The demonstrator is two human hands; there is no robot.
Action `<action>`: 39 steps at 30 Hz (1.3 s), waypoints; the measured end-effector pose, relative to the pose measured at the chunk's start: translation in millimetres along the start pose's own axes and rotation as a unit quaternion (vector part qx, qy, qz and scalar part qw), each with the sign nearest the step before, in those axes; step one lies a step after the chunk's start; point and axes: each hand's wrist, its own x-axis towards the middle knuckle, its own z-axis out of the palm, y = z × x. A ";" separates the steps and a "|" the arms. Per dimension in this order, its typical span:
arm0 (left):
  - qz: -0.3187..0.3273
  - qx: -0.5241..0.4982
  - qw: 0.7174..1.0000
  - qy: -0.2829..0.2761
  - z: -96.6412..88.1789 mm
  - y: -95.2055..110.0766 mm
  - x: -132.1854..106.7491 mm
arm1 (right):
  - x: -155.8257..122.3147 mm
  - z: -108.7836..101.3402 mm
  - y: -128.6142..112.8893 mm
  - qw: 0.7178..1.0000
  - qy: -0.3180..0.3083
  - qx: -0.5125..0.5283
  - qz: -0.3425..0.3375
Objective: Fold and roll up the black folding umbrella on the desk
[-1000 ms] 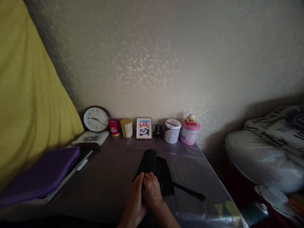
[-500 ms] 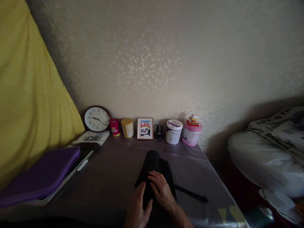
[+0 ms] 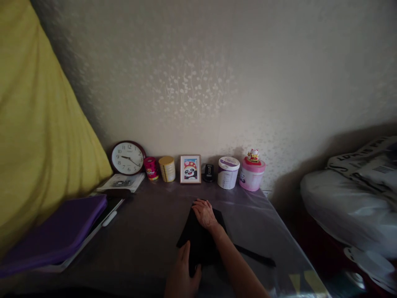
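A black folded piece of fabric [image 3: 203,244] with a long narrow strap [image 3: 256,254] lies on the table in front of me. My right hand [image 3: 204,213] rests palm down on its far end, fingers stretched out and lying close together over the edge. At the near left edge is my left hand [image 3: 184,269], its thumb and fingers apart against the fabric. The forearm of my right arm crosses the right part of the fabric and hides some of it. What kind of article the fabric is, I cannot tell.
Along the wall stand a clock [image 3: 127,157], a pink tin [image 3: 151,168], a yellow-lidded can [image 3: 167,169], a framed panda picture [image 3: 190,169], a white tub [image 3: 228,173] and a pink tub [image 3: 252,176]. A purple folder [image 3: 58,231] lies left; plastic bags [image 3: 350,211] are right.
My right hand has slid away from me to the far end of the black fabric, whose raised roll there is now flattened or covered. My left hand stays at the near edge.
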 end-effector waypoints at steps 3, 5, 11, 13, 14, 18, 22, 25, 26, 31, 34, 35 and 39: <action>-0.017 -0.025 1.000 0.001 1.4 1.6 -0.2 | 2.1 -3.1 7.8 0.995 0.059 0.004 0.081; -0.023 -0.027 0.999 0.011 2.7 0.3 0.2 | -6.3 -8.9 18.2 0.986 0.092 0.010 0.141; -0.024 -0.029 0.999 0.020 2.3 -0.5 0.2 | -65.6 -28.6 51.9 0.957 0.120 0.009 0.265; -0.028 -0.030 0.999 0.023 1.3 1.5 -0.7 | -83.0 -31.0 53.9 0.952 0.117 0.013 0.284; -0.030 -0.029 0.999 0.025 0.9 2.6 -1.1 | -89.4 -31.5 52.8 0.950 0.116 0.017 0.289; -0.033 -0.027 0.998 0.035 0.3 5.4 -2.0 | -101.2 -33.7 39.2 0.947 0.119 0.039 0.295; -0.030 -0.024 0.999 0.034 1.6 4.5 -2.3 | -106.4 -37.0 21.8 0.943 0.130 0.105 0.289; -0.022 -0.020 0.999 0.044 3.7 3.0 -2.7 | -114.3 -34.6 10.8 0.941 0.136 0.138 0.278; -0.021 -0.019 0.999 0.045 4.4 2.7 -2.8 | -117.2 -32.8 7.6 0.940 0.136 0.145 0.277; -0.023 -0.013 0.999 0.029 4.5 3.3 -2.8 | -119.5 -25.7 -8.8 0.933 0.143 0.170 0.284; -0.024 -0.021 0.999 0.018 1.9 5.1 -2.0 | -107.0 -25.5 -24.0 0.938 0.144 0.179 0.261; -0.025 -0.027 0.999 0.017 1.1 5.7 -1.6 | -101.5 -25.3 -30.1 0.941 0.138 0.184 0.248; -0.016 -0.058 0.998 0.029 0.5 6.5 -0.8 | -82.8 -19.8 -53.3 0.955 0.113 0.184 0.204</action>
